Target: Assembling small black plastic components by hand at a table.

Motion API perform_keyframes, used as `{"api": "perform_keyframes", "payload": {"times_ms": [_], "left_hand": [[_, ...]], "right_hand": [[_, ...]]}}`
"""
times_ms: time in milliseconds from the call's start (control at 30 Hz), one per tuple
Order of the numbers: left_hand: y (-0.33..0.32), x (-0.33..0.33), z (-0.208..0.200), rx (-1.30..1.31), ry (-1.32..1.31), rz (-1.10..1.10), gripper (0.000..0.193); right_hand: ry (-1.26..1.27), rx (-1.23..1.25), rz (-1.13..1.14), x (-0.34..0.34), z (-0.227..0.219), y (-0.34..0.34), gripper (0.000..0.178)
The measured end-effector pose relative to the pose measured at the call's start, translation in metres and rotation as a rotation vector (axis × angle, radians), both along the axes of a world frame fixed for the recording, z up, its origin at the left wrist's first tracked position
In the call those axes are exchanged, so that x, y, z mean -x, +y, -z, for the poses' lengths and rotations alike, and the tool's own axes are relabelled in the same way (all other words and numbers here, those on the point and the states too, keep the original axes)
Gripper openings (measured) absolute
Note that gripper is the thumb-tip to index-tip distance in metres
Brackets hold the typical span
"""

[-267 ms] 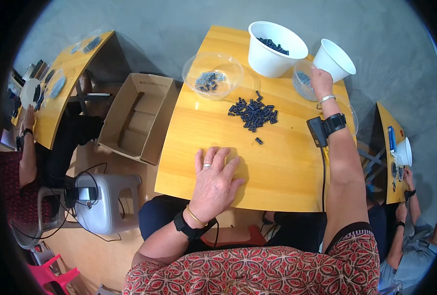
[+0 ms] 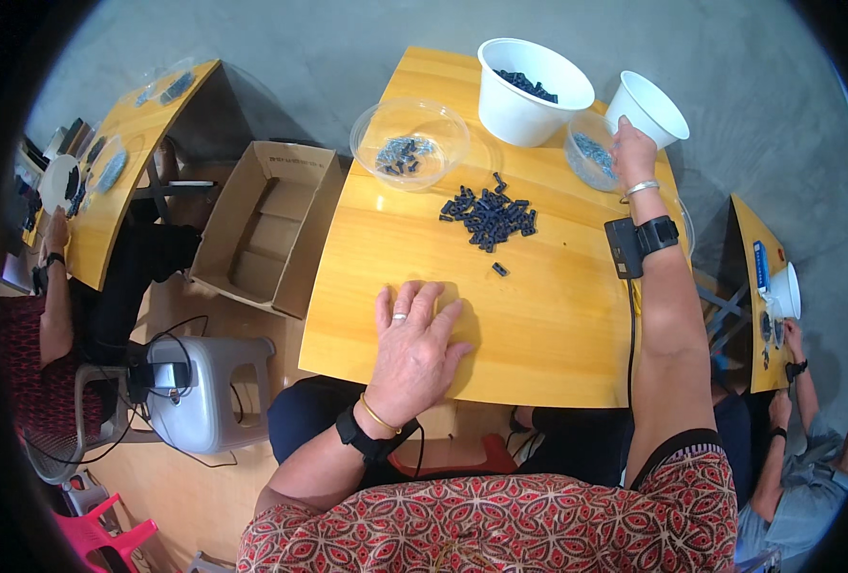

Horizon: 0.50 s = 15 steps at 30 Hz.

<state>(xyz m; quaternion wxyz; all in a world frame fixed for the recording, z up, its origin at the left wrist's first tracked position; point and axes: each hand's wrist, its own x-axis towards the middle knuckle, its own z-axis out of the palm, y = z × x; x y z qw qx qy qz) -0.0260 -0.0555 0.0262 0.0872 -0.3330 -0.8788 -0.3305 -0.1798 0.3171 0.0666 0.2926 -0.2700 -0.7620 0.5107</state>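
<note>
My left hand (image 2: pixel 414 349) lies palm down near the table's front edge, fingers spread, holding nothing. At the far right, my right hand (image 2: pixel 634 153) is raised with its fingers curled together beside the right rim of a small clear bowl (image 2: pixel 591 160). That bowl holds bluish-silver small metal parts. Whatever those fingers grip, if anything, is too small or hidden. A pile of small black plastic pieces (image 2: pixel 489 220) sits mid-table, with one loose black piece (image 2: pixel 500 269) nearer me. To the pile's left, a wider clear bowl (image 2: pixel 371 158) contains silver parts and black pieces.
Behind the pile stands a large white tub (image 2: pixel 512 119) of black pieces; a smaller white tub (image 2: pixel 661 95) leans behind my right hand. An open cardboard box (image 2: pixel 314 220) and a grey stool (image 2: pixel 204 411) are at left. Other people work at tables on both sides.
My right hand has drawn slightly right from over the small clear bowl, uncovering more of the metal parts. My left hand stays in place on the table.
</note>
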Motion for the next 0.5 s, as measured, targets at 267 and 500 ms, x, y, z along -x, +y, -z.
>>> {"api": "perform_keyframes", "payload": {"times_ms": [267, 500], "left_hand": [[0.001, -0.002, 0.001, 0.003, 0.064, -0.007, 0.045], [0.009, -0.007, 0.007, 0.059, 0.158, -0.021, 0.052]], "right_hand": [[0.158, 0.513, -0.135, -0.049, -0.008, -0.041, 0.029], [-0.019, 0.074, -0.073, -0.105, 0.073, -0.060, 0.037]]}}
